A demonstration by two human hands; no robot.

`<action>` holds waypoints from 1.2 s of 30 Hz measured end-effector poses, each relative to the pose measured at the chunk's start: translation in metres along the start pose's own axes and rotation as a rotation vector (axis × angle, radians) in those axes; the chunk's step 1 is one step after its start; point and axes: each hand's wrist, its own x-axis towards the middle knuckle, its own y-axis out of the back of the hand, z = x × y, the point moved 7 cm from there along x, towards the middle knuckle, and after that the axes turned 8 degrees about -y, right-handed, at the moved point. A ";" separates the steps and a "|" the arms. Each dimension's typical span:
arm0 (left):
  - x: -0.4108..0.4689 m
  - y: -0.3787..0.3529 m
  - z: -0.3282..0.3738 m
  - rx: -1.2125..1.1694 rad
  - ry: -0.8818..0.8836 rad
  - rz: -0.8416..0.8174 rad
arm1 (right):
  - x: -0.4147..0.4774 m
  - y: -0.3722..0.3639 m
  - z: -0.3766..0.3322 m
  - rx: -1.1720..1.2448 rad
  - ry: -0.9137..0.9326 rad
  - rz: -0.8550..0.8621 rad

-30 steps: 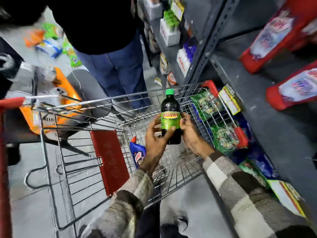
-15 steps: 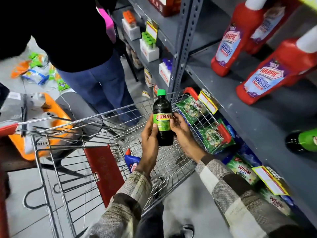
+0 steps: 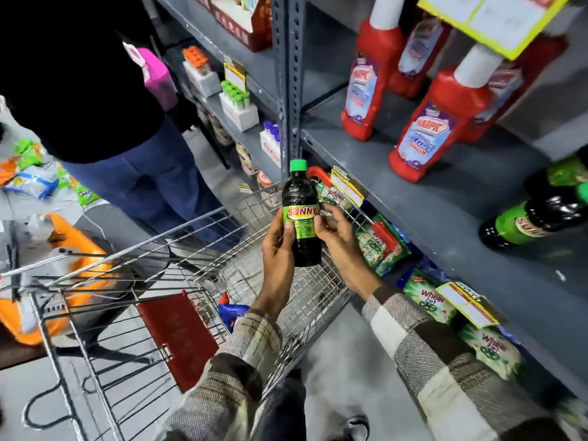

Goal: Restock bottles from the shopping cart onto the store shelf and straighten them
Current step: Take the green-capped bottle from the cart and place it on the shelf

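A dark bottle with a green cap and a green "Sunny" label (image 3: 300, 214) stands upright in the air above the wire shopping cart (image 3: 203, 230). My left hand (image 3: 280, 249) grips its left side and my right hand (image 3: 334, 240) holds its right side. One blue bottle (image 3: 234, 313) lies in the cart's bottom, partly hidden by my left forearm. On the grey shelf (image 3: 445, 198) to the right stand several red bottles with white caps (image 3: 426, 132). Two dark Sunny bottles (image 3: 528, 224) lie on their sides at the shelf's right end.
A person in a black top and blue jeans (image 3: 143, 173) stands close behind the cart. Green detergent packets (image 3: 426, 294) fill the lower shelf beside the cart. Yellow price tags (image 3: 346, 186) hang on the shelf edge. A grey upright post (image 3: 288, 90) divides the shelving. An orange object (image 3: 73, 249) sits left.
Both hands have lifted the Sunny bottle higher above the cart. My view has tilted up and right, bringing more of the shelf and its red bottles into sight.
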 end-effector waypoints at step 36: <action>-0.156 -0.405 -0.074 0.394 -0.277 -0.834 | -0.208 0.399 0.000 0.154 0.139 0.914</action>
